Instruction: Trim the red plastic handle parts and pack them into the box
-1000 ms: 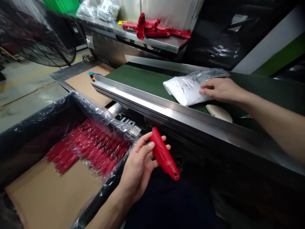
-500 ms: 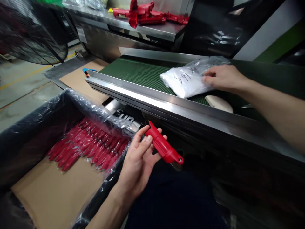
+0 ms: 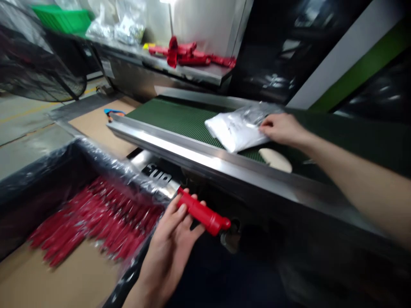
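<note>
A red plastic part (image 3: 205,215) lies across the fingers of my left hand (image 3: 175,229), with the thumb pressed on its near end. On the green ribbed conveyor belt (image 3: 173,117), a white plastic bag (image 3: 236,128) with a clear upper part is pinched at its right side by my right hand (image 3: 281,127). Just below that hand, a cream-coloured rounded object (image 3: 275,160) rests on the belt. To the left, many red parts (image 3: 105,214) in clear wrapping lie in rows inside a box (image 3: 48,160) lined with plastic.
Behind the belt, a metal shelf (image 3: 205,76) holds several red parts (image 3: 189,55), clear bags (image 3: 128,28) and a green basket (image 3: 62,19). A large fan (image 3: 35,64) stands at the left. The belt's metal side rail (image 3: 192,156) runs between my hands.
The whole view has shifted, with the shelf lower in the picture. The red part in my left hand lies flatter. My right hand is still at the white bag.
</note>
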A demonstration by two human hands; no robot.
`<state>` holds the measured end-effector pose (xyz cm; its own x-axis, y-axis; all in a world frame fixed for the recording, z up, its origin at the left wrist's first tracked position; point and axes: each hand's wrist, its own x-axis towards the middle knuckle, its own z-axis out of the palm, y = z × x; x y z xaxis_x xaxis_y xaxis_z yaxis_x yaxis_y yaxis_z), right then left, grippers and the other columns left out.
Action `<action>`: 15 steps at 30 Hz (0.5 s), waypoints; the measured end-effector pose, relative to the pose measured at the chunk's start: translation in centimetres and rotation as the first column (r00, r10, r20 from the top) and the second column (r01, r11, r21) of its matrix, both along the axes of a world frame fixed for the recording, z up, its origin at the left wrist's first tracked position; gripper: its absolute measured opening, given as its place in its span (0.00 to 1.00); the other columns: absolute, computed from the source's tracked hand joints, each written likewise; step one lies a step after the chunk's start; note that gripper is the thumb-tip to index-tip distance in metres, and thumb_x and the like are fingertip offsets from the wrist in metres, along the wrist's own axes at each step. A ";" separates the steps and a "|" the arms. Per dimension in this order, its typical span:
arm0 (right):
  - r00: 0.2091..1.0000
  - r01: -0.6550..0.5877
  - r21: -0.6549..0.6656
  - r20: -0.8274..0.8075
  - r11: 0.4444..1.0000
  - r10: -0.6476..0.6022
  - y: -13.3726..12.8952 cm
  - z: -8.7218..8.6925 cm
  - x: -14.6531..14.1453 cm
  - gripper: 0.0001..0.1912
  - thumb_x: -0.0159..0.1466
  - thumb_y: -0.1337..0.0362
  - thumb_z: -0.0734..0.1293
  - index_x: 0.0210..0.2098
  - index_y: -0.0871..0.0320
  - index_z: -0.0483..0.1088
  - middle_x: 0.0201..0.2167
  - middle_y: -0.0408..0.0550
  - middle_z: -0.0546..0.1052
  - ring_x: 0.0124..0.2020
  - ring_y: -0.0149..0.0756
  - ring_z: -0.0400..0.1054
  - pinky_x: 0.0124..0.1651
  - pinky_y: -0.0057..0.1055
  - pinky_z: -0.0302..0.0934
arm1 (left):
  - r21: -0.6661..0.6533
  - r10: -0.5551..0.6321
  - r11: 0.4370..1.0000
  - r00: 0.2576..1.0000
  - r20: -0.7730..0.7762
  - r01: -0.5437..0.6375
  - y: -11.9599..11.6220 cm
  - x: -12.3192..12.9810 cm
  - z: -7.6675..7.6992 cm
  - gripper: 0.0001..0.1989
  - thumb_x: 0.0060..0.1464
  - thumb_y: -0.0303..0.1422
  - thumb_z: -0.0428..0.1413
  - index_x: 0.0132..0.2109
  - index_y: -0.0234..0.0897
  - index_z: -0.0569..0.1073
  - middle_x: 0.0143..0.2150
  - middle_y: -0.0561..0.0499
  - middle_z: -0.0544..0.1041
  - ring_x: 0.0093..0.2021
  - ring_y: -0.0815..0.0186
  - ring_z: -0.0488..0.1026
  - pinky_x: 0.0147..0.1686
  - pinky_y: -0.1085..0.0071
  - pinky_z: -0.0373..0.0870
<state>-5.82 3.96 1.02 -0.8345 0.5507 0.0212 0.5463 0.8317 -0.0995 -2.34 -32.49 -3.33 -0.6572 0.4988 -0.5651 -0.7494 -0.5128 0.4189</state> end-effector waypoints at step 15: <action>0.996 -0.069 -0.285 -0.076 0.956 0.049 2.6 3.0 1.5 0.12 0.67 0.57 0.65 0.40 0.62 0.71 0.37 0.46 0.74 0.35 0.31 0.70 0.40 0.32 0.68 | -0.053 -0.135 0.989 0.991 0.015 0.135 -0.8 -3.2 -3.7 0.32 0.52 0.26 0.59 0.63 0.53 0.65 0.49 0.48 0.80 0.50 0.51 0.76 0.41 0.59 0.78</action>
<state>-4.30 6.51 4.04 -0.8676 0.4919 -0.0730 0.4810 0.7929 -0.3741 -5.55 -33.33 -7.06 -0.5793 0.5510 -0.6007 -0.8151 -0.3836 0.4341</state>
